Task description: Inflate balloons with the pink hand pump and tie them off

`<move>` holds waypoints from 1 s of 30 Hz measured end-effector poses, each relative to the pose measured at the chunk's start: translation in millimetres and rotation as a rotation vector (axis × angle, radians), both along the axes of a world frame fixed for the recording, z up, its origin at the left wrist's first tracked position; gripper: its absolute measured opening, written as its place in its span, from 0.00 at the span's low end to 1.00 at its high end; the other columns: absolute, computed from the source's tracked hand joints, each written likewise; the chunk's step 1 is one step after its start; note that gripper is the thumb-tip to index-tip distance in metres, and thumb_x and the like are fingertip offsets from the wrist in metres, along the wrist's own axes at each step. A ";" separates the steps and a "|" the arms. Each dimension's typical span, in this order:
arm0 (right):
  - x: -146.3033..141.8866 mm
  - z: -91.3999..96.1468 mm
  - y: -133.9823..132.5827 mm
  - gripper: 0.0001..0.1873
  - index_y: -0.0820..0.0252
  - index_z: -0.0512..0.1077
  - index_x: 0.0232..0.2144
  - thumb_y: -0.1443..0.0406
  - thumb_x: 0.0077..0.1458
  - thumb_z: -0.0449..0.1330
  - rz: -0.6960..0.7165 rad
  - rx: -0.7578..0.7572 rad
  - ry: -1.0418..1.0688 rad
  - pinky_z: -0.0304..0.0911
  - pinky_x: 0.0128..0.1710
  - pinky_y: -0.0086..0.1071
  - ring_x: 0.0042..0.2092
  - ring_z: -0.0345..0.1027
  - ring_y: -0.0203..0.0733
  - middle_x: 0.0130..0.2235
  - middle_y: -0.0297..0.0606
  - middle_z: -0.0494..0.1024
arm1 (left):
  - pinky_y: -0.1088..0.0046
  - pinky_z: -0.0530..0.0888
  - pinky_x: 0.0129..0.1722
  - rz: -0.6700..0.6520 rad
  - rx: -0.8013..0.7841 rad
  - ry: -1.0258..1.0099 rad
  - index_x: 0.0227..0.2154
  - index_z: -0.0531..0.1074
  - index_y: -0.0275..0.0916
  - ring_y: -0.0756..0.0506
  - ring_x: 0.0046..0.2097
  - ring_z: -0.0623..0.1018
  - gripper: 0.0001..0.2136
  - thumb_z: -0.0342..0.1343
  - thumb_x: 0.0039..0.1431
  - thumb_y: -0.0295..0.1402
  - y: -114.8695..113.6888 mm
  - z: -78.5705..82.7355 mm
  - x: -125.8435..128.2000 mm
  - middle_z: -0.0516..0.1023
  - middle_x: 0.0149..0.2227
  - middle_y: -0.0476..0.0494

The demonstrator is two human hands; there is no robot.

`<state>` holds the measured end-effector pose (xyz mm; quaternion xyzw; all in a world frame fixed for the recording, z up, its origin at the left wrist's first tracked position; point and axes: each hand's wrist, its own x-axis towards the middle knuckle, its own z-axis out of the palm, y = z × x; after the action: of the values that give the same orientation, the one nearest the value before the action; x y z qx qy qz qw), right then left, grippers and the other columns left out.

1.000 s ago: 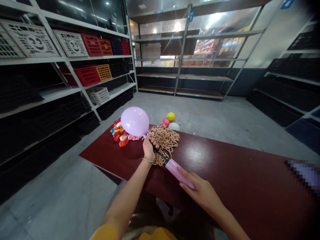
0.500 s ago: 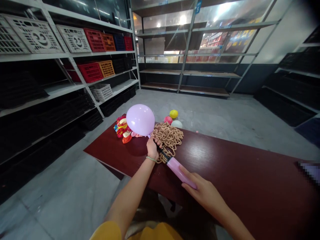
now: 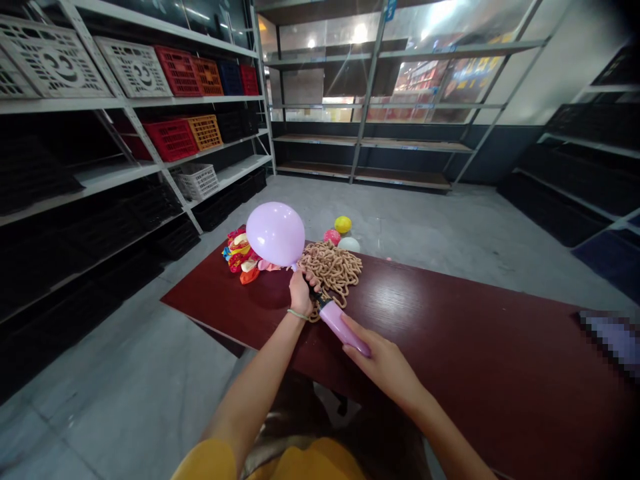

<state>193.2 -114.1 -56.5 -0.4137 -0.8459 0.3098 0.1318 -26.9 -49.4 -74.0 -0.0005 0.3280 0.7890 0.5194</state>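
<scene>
A partly inflated lilac balloon [image 3: 275, 233] sits on the nozzle end of a pink and black hand pump [image 3: 343, 327]. My left hand [image 3: 301, 291] is closed around the balloon's neck and the pump's black front end; its fingers hide the joint. Around the pump's pink barrel, my right hand [image 3: 383, 363] is wrapped from behind. Just beyond my left hand lies a heap of tan rope [image 3: 333, 267] on the dark red table [image 3: 425, 320]. Left of the balloon is a pile of colourful uninflated balloons [image 3: 240, 257].
On the floor past the table rest a yellow balloon [image 3: 343, 224], a pink balloon [image 3: 332, 237] and a pale balloon [image 3: 349, 245]. A blurred flat object [image 3: 610, 337] lies at the table's right. Shelves with crates [image 3: 175, 140] stand left; a metal rack [image 3: 360, 140] stands behind.
My right hand has pushed the pink barrel toward my left hand, and the black shaft between them has mostly gone in. The view has shifted slightly.
</scene>
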 end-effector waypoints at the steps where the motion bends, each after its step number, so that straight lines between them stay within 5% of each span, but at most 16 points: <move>1: -8.1 -2.3 -1.1 0.31 0.42 0.56 0.67 0.57 0.63 0.54 -0.020 0.008 -0.001 0.66 0.52 0.43 0.52 0.74 0.52 0.53 0.40 0.78 | 0.80 0.55 0.15 -0.005 0.017 0.018 0.28 0.59 0.40 0.56 0.18 0.58 0.08 0.53 0.60 0.29 -0.4 -0.1 0.4 0.55 0.22 0.57; 5: -17.7 -5.2 -5.6 0.32 0.41 0.54 0.68 0.58 0.63 0.54 -0.024 0.016 -0.003 0.68 0.50 0.42 0.50 0.75 0.51 0.50 0.40 0.78 | 0.80 0.54 0.15 -0.024 0.060 0.080 0.27 0.59 0.40 0.55 0.18 0.59 0.08 0.53 0.59 0.30 -1.9 -0.3 1.8 0.55 0.21 0.56; 17: 50.4 7.0 -16.4 0.32 0.41 0.56 0.67 0.55 0.62 0.56 0.047 -0.060 0.031 0.69 0.51 0.39 0.52 0.74 0.49 0.56 0.36 0.76 | 0.80 0.55 0.15 0.007 0.120 0.104 0.28 0.59 0.41 0.56 0.18 0.58 0.10 0.55 0.60 0.32 -0.1 4.9 -2.4 0.54 0.22 0.57; 30: -22.5 10.2 14.0 0.33 0.40 0.56 0.67 0.57 0.61 0.56 0.029 -0.088 0.078 0.67 0.53 0.45 0.56 0.72 0.53 0.58 0.34 0.75 | 0.80 0.55 0.15 -0.015 0.132 0.031 0.27 0.59 0.40 0.55 0.18 0.57 0.09 0.53 0.59 0.28 -3.0 7.4 -6.3 0.53 0.22 0.56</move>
<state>170.7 -100.1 -46.2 -0.3943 -0.8315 0.3646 0.1418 -33.1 -52.4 -66.6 0.0482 0.2832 0.8051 0.5190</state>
